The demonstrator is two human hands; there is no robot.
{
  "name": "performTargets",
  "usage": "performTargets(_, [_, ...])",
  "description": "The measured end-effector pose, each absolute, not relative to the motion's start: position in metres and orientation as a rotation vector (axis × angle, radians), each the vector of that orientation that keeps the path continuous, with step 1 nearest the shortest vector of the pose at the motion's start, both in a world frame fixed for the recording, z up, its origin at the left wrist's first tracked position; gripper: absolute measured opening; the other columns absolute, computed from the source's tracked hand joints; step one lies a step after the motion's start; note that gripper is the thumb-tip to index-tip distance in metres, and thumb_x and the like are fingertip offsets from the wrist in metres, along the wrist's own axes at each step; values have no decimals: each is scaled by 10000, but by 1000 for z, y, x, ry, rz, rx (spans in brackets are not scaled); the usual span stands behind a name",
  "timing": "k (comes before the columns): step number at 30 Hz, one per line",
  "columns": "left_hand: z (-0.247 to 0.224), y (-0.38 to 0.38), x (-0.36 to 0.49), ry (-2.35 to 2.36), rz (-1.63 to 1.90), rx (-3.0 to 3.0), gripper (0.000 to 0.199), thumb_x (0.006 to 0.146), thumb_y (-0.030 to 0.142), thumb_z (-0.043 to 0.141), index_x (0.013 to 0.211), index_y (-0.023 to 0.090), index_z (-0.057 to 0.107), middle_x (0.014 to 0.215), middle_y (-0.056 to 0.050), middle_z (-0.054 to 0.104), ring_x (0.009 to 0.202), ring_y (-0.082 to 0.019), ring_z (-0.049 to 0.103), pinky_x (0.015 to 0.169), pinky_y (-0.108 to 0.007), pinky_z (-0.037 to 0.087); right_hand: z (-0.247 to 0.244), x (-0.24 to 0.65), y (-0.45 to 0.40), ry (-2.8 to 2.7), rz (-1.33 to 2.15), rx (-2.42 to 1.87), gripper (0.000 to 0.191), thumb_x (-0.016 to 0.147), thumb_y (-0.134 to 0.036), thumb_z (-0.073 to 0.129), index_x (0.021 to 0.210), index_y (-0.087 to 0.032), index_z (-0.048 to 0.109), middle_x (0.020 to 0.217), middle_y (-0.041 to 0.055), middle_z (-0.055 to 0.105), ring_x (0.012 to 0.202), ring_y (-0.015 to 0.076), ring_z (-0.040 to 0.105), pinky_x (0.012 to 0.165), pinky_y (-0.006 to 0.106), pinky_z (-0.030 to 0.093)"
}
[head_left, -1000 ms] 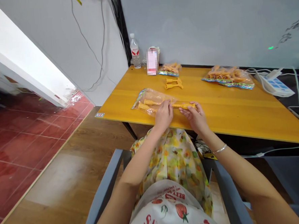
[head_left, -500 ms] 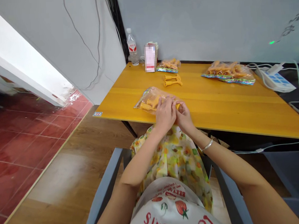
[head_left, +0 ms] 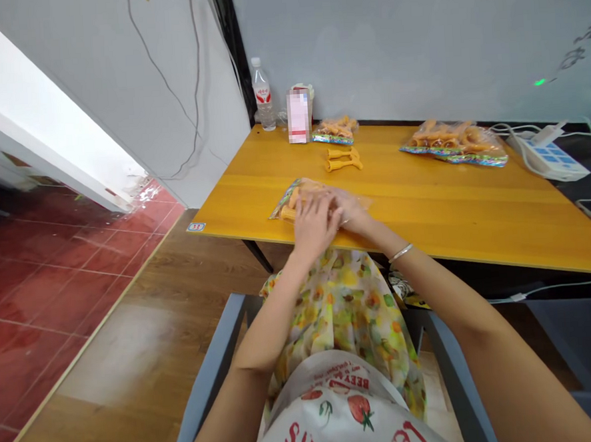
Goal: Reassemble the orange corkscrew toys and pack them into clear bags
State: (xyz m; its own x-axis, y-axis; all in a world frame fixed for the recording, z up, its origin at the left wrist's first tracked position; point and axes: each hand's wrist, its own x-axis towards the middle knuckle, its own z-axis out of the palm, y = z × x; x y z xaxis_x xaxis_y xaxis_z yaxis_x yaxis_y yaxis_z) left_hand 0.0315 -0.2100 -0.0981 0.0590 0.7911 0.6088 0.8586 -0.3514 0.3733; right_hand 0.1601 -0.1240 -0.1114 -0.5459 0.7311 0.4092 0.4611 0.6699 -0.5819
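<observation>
Left hand (head_left: 316,225) and right hand (head_left: 351,212) rest, fingers extended, on a clear plastic bag (head_left: 306,188) of orange plastic pieces (head_left: 289,213), grip unclear; slick film could slip off the yellow wooden tabletop (head_left: 426,226) edge.

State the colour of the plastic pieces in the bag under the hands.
The plastic pieces are orange-yellow in the head view.

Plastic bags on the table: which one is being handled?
The front bag, under the left hand and right hand; the two bags by the wall lie untouched.

right hand (head_left: 351,212) now on the plastic bag (head_left: 301,192), orange piece hidden
</observation>
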Motion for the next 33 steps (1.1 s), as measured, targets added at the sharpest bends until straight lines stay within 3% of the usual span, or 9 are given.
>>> performTargets(3, [-109,-194,6,-1928,-925,-2117,445,999,427,419,1382,257,568,1523,-80,478,1460,-354,353,1209,-632,179,-109,183,-121,-2234,455,-950,312,920,-364,577,1177,-211,663,1275,108,660,1193,266,600,1079,460,441])
performTargets(8, [-119,-186,-1,-1995,-740,-2100,482,1001,459,361,1405,285,558,1557,-65,433,1463,-352,328,1192,-624,214,-99,223,-101,-2055,286,-1140,297,950,-321,415,837,-190,656,810,65,686,807,214,646,819,362,525])
performTargets(12, [-115,-190,11,-2044,-698,-2051,510,1000,440,344,1440,252,520,1579,-91,394,1465,-371,306,1179,-644,211,-84,216,-45,-1943,176,-1524,428,993,-193,205,1146,-122,598,1092,131,674,1018,189,626,927,325,482])
performTargets(16, [-114,-192,19,-2093,-648,-1945,557,1004,458,321,1462,188,487,1592,-128,361,1473,-399,280,1176,-673,181,-79,189,1,-2134,226,-1585,445,935,-189,490,1374,-114,496,1303,152,618,1113,216,595,1006,398,450])
performTargets(19, [-117,-191,20,-2134,-683,-1856,597,1004,478,314,1462,131,475,1588,-176,349,1469,-430,278,1159,-717,153,-84,180,7,-2225,172,-1635,465,921,-281,590,1364,-155,528,1331,147,595,1211,292,542,1060,564,379])
performTargets(22, [-122,-190,18,-2094,-869,-1844,598,982,476,393,1432,96,497,1571,-226,351,1470,-457,261,1131,-766,121,-93,191,-5,-2301,62,-1645,348,944,-241,512,1261,-143,621,1317,179,612,1276,349,465,1103,649,249])
performTargets(25, [-125,-188,15,-2045,-1032,-1860,594,960,454,460,1422,83,501,1571,-251,334,1492,-464,200,1131,-775,80,-97,217,-23,-2356,-60,-1632,392,941,-237,471,1289,-127,615,1312,193,620,1281,361,434,1120,608,226])
performTargets(28, [-125,-188,13,-2028,-1083,-1886,595,963,448,460,1433,83,488,1585,-247,305,1515,-452,119,1148,-759,57,-95,250,-40,-2369,-147,-1652,459,941,-290,457,1340,-102,583,1290,202,626,1207,358,478,1049,540,344])
performTargets(33, [-122,-197,31,-1772,-1081,-2169,756,907,590,529,1470,95,438,1583,-228,326,1520,-418,139,1201,-685,88,-93,294,-71,-2405,-218,-1620,414,931,-280,415,1198,-104,677,1128,189,674,1098,332,532,999,480,400])
